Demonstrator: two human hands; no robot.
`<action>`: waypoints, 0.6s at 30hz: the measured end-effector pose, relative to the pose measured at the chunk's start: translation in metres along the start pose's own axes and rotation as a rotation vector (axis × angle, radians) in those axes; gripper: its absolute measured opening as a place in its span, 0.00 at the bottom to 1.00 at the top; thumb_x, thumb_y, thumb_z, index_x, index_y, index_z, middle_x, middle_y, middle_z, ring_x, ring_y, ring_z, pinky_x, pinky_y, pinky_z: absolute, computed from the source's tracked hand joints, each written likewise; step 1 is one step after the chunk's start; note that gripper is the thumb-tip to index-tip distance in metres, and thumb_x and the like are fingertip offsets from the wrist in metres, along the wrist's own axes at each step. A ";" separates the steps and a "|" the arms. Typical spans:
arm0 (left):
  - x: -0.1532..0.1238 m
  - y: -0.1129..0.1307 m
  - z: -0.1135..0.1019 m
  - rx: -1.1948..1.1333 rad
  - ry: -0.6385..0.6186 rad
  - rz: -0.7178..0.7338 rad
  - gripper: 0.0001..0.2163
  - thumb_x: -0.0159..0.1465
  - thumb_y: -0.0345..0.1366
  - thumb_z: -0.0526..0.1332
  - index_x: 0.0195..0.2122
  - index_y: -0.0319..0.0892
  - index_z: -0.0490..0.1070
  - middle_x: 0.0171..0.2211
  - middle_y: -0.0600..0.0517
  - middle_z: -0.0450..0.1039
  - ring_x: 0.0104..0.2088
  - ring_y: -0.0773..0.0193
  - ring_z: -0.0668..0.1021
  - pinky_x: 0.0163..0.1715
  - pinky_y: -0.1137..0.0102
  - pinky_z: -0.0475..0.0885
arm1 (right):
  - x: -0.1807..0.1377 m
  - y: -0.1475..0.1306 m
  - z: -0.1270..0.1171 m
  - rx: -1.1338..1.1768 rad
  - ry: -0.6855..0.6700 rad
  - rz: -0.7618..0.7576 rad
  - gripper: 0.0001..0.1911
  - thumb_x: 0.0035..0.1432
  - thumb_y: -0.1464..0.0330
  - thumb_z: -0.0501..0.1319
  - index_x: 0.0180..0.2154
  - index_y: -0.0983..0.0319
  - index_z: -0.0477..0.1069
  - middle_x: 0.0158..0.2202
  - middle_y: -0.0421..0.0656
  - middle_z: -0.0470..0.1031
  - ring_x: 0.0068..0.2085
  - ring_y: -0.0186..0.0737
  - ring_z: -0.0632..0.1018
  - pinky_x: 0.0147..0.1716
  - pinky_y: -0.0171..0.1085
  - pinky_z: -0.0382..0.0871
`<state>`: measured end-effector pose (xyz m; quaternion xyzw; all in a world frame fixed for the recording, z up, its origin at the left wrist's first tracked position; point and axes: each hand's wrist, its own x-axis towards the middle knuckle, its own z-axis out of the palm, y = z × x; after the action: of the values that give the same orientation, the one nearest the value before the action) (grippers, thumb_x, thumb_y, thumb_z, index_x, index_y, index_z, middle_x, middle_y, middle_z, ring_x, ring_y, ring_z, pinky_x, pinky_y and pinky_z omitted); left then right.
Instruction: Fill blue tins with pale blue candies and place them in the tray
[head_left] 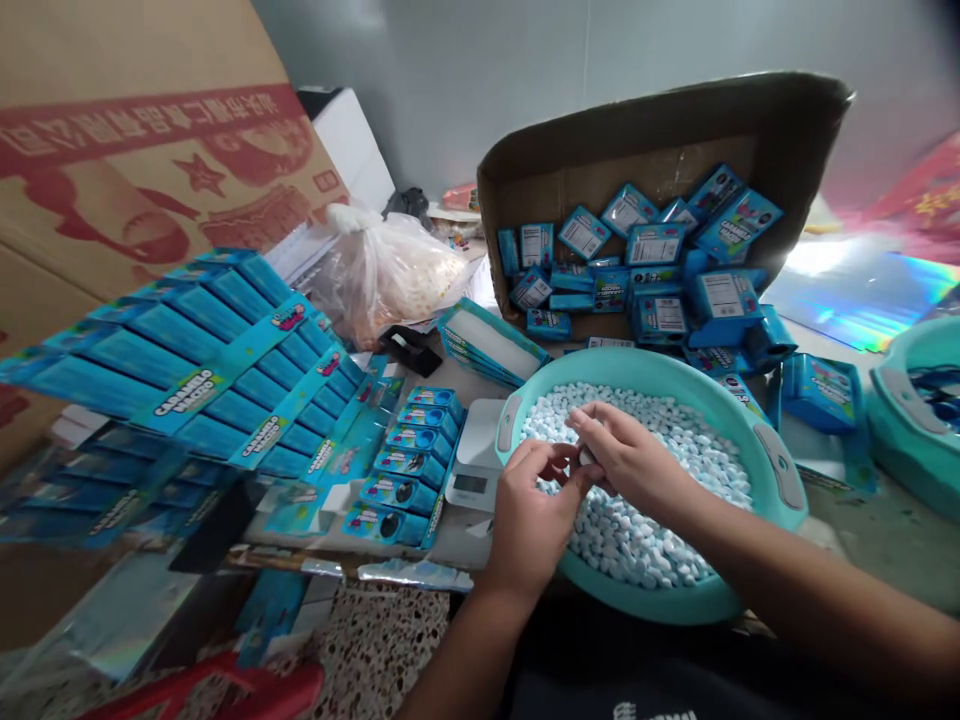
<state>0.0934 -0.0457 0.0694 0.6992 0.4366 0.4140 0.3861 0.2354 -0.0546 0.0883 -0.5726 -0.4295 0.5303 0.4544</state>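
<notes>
A turquoise basin (645, 605) with grey handles holds many small pale blue-and-white candies (645, 540). Over its near-left part my two hands meet, fingertips together. My left hand (536, 510) is closed, thumb and fingers pinched; what lies between them is hidden. Curled beside it, my right hand (634, 455) has a small pale piece, seemingly a candy, showing at its fingertips. Left of the basin, several blue candy boxes (405, 465) with round holes in their ends stand in a row in a display tray. Between them and the basin sits a white scale (472, 450).
Behind the basin, an open carton (675, 120) contains many blue boxes (656, 245). Stacked display packs (247, 370) rise at left before a large printed carton (150, 180). Flat blue trays (491, 340), a knotted plastic bag (390, 265) and another turquoise basin (919, 420) surround the workspace.
</notes>
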 end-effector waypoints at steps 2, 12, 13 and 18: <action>0.002 -0.001 -0.002 0.013 -0.027 -0.035 0.04 0.60 0.34 0.68 0.35 0.42 0.75 0.31 0.53 0.71 0.32 0.67 0.73 0.35 0.71 0.70 | -0.001 0.001 0.002 -0.066 -0.067 0.002 0.23 0.65 0.45 0.54 0.37 0.60 0.64 0.19 0.34 0.64 0.18 0.32 0.65 0.16 0.31 0.57; -0.004 -0.023 -0.088 0.456 0.361 0.262 0.01 0.64 0.33 0.63 0.35 0.44 0.73 0.36 0.51 0.77 0.38 0.61 0.78 0.44 0.66 0.71 | 0.002 -0.003 0.002 -0.125 0.039 -0.041 0.19 0.68 0.49 0.54 0.41 0.60 0.62 0.30 0.42 0.79 0.17 0.32 0.71 0.14 0.31 0.59; -0.003 -0.032 -0.106 0.599 0.377 0.236 0.01 0.65 0.34 0.63 0.36 0.44 0.74 0.36 0.50 0.78 0.39 0.59 0.78 0.44 0.65 0.71 | 0.001 -0.004 0.001 -0.158 0.058 -0.062 0.19 0.68 0.50 0.54 0.41 0.60 0.63 0.31 0.43 0.79 0.18 0.32 0.71 0.14 0.31 0.60; -0.001 -0.068 -0.154 0.953 0.071 0.013 0.06 0.65 0.40 0.62 0.37 0.47 0.78 0.37 0.50 0.82 0.40 0.51 0.80 0.45 0.57 0.69 | -0.001 -0.008 -0.004 -0.249 0.120 -0.156 0.17 0.67 0.52 0.56 0.42 0.60 0.65 0.32 0.44 0.80 0.19 0.32 0.71 0.16 0.32 0.62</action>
<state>-0.0681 0.0025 0.0628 0.7866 0.5863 0.1939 0.0048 0.2391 -0.0542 0.0966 -0.6198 -0.5072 0.4010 0.4447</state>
